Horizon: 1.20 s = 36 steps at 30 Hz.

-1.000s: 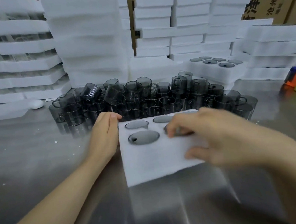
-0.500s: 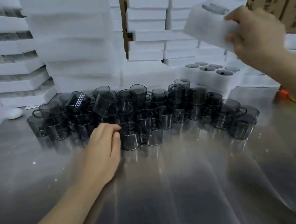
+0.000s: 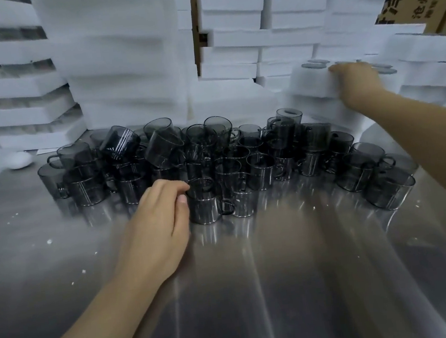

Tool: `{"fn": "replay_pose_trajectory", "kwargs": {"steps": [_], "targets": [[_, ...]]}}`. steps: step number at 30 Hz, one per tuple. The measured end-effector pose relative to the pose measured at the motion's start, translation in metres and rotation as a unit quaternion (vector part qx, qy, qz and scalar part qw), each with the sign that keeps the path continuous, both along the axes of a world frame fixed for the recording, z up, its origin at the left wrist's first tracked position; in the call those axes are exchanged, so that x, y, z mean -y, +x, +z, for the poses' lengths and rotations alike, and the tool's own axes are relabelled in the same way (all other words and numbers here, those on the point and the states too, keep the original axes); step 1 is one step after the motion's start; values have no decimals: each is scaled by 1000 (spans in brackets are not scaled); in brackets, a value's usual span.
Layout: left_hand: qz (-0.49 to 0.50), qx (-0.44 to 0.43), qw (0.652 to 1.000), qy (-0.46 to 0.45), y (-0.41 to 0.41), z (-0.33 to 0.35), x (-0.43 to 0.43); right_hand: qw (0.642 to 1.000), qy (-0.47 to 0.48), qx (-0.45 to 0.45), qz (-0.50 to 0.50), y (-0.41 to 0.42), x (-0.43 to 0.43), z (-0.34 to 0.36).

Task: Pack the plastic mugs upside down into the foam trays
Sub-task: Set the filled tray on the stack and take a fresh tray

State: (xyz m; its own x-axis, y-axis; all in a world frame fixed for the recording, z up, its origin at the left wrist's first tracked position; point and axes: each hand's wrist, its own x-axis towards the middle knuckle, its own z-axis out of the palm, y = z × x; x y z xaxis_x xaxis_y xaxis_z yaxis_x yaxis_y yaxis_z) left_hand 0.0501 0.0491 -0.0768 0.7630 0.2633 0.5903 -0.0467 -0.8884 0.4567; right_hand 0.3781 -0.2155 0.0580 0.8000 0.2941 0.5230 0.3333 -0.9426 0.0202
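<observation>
The right hand point(image 3: 356, 83) has its fingers hooked over a filled foam tray point(image 3: 309, 84), behind and to the right of the mug pile point(image 3: 214, 153). Released crooked, the tray could slide down onto the pile. At the pile's front, the left hand point(image 3: 161, 224) curls against the front mug point(image 3: 204, 208) (gripping or merely resting, I cannot tell). A careless nudge there might topple the tilted mugs on top.
</observation>
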Motion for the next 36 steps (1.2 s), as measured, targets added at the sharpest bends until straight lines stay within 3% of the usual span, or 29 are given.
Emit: {"fn": "replay_pose_trajectory", "kwargs": {"steps": [8,12,14,17,20,26,30,36], "targets": [[5,-8,1000,0,0,-1,0,987,52,-148,40,-16,8,8],[4,-10,1000,1,-1,0,3,986,144,5,86,-34,-23,1],[1,-12,1000,4,-1,1,3,977,161,18,142,-42,-55,3],[-2,-17,1000,10,-3,3,4,974,66,-71,206,-41,-109,6],[-5,-21,999,35,-4,3,5,967,-45,-160,196,-33,-157,2],[-14,-37,998,58,-5,5,5,958,-126,-210,150,-15,-209,-9],[-13,-29,997,66,-4,2,3,969,-130,-160,139,-11,-216,-13],[-14,-22,998,56,-3,1,4,985,-119,23,120,-34,-184,31]]}}
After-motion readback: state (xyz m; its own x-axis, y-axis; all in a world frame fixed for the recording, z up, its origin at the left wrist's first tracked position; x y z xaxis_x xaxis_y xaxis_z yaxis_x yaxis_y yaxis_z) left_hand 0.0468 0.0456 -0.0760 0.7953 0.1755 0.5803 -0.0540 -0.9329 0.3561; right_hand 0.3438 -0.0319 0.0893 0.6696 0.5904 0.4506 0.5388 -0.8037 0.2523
